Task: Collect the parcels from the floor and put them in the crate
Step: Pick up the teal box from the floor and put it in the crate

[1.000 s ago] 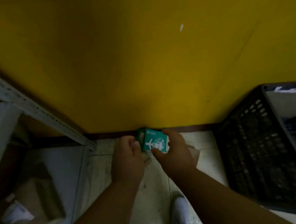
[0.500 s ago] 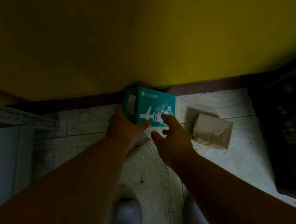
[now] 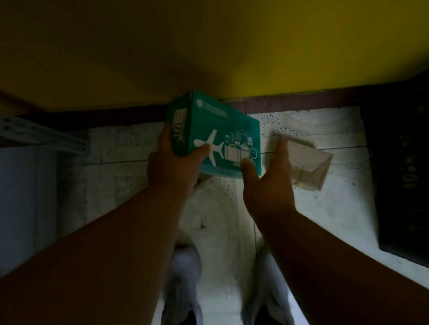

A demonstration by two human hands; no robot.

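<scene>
A teal box parcel [image 3: 221, 133] with a white aeroplane print is lifted off the floor near the yellow wall. My left hand [image 3: 174, 163] grips its left lower corner, thumb on the printed face. My right hand [image 3: 268, 183] is spread beside the box's right lower corner, thumb touching its edge, fingers straight over a small brown cardboard parcel [image 3: 311, 168] lying on the tiles. The black crate [image 3: 413, 174] stands at the right edge, its inside too dark to see.
A grey metal shelf rail [image 3: 30, 135] and a pale panel [image 3: 10, 203] are on the left. The yellow wall [image 3: 223, 43] with a dark skirting closes the far side. My two white shoes [image 3: 185, 283] stand on the tiled floor below.
The teal box has risen off the floor in my left hand and come closer. My right hand has let go of it and opened toward the brown parcel.
</scene>
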